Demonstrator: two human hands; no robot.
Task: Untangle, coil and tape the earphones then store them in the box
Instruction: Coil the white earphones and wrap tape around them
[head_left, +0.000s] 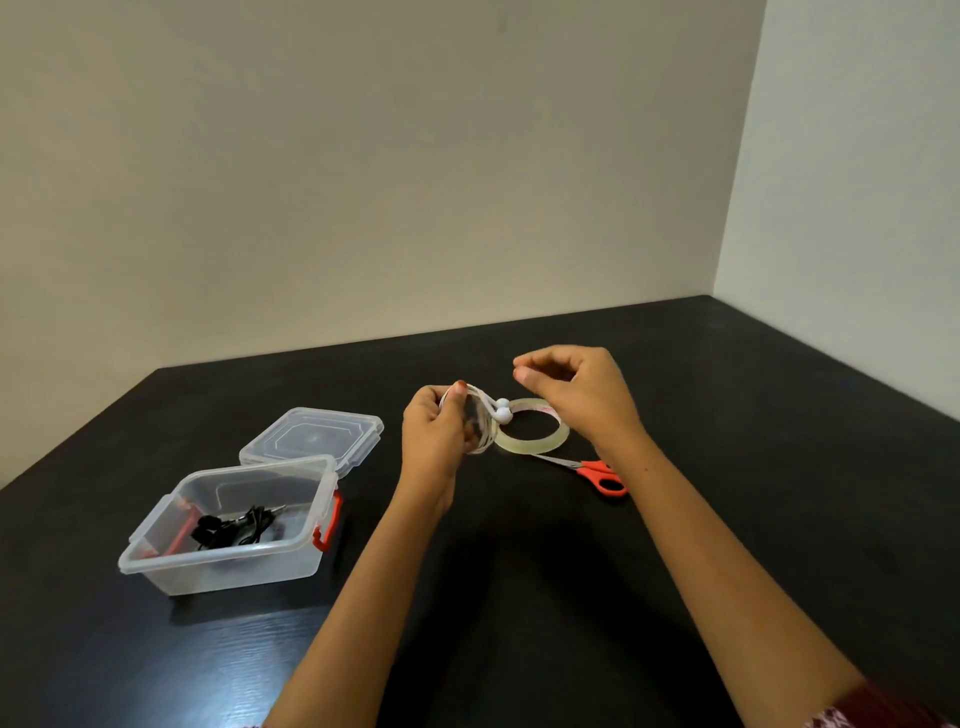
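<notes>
A patterned sleeve edges the lower right corner, and from there two bare forearms reach out over a black table toward the single roll of clear tape lying flat on it. Nearer the camera and well to the left of the tape roll stands one clear plastic box, open, with two red latches and one bundle of black earphones lying on its floor. Just left of the roll, the left hand is raised off the table with its back to the camera, the fingers curled around one coil of white earphones and the thumb pressed on the coil's top. The coil stands upright, and its two white earbuds stick out from it toward the roll. One pair of scissors lies on the near right side of the roll, red handles pointing toward the camera and blades reaching to the roll's edge. The right hand hovers above the roll's far right side, wrist bent, fingers curled, thumb and forefinger drawn together in a pinch; whether anything is caught between them cannot be told. Left of the roll and just behind the box, the box's one clear lid lies flat on the table. Beyond the roll the tabletop runs back to two plain pale walls that meet in a corner on the right.
</notes>
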